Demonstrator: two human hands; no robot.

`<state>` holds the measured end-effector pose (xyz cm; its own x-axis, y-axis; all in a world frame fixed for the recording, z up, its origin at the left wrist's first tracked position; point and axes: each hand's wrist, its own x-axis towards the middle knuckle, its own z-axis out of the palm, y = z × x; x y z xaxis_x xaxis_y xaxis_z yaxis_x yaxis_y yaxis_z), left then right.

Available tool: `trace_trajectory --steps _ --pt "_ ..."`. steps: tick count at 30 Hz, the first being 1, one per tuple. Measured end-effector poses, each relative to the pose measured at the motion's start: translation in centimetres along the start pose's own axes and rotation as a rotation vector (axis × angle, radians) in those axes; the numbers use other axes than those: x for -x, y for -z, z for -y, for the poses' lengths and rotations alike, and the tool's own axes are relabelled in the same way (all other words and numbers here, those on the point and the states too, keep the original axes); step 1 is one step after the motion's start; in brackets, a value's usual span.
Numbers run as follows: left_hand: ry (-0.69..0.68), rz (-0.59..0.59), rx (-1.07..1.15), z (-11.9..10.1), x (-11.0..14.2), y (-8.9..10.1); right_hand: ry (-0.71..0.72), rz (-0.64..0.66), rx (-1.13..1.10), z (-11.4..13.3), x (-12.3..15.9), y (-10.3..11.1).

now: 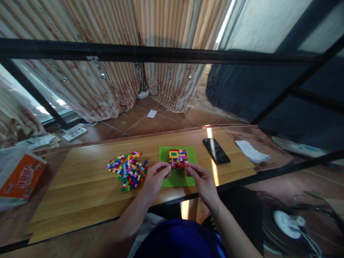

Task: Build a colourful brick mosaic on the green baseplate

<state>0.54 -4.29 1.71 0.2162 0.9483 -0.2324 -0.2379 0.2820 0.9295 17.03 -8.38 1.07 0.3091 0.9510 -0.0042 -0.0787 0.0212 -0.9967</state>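
Loose bricks [129,170] heaped on table [88,179], near your left hand [154,179], likely for short reach. Left thumb and forefinger together at model's near corner; cannot tell if brick pinched. Brick model [177,158] on green baseplate [192,154], between hands, probably for steady footing. Your right hand [202,181]: fingertips together at opposite corner, contents unclear. Phone [216,150] well aside, likely leaving elbow room.
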Motion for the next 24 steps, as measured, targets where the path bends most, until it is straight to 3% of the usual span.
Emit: trace_trajectory --steps 7,14,20,24 --pt "-0.071 -0.080 -0.233 2.1 -0.2 2.5 0.101 -0.007 0.396 -0.9 -1.1 1.8" --pt "-0.212 -0.064 -0.477 3.8 1.0 3.5 0.357 -0.027 0.502 -1.5 -3.7 0.0" --pt "-0.272 -0.040 -0.546 4.3 1.5 3.7 0.376 -0.070 0.626 -2.9 -4.6 -1.0" --pt "-0.282 -0.012 -0.573 4.2 1.6 3.6 0.336 -0.097 0.587 -3.7 -4.8 -1.0"
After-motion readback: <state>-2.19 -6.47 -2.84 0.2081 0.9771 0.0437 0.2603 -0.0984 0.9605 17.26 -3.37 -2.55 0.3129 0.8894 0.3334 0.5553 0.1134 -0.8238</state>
